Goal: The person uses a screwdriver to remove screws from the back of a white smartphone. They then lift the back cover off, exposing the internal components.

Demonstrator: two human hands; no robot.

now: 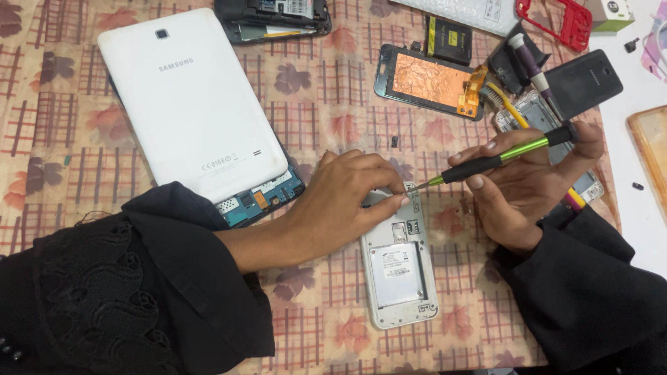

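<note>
A white phone (399, 267) lies back-up with its cover off, on a flower-patterned cloth (333, 326). My left hand (347, 201) presses down on the phone's top end, fingers curled over it. My right hand (528, 184) grips a green and black screwdriver (500, 158). The screwdriver's tip touches the phone's upper right corner, just beside my left fingertips. Both arms wear black sleeves.
A white tablet (187, 104) lies at the left with its back shell lifted off the circuit board. A bare phone screen with copper backing (427, 80), a dark phone cover (582, 83), a red frame (556, 21), a battery (448, 38) and a second screwdriver (528, 62) sit behind.
</note>
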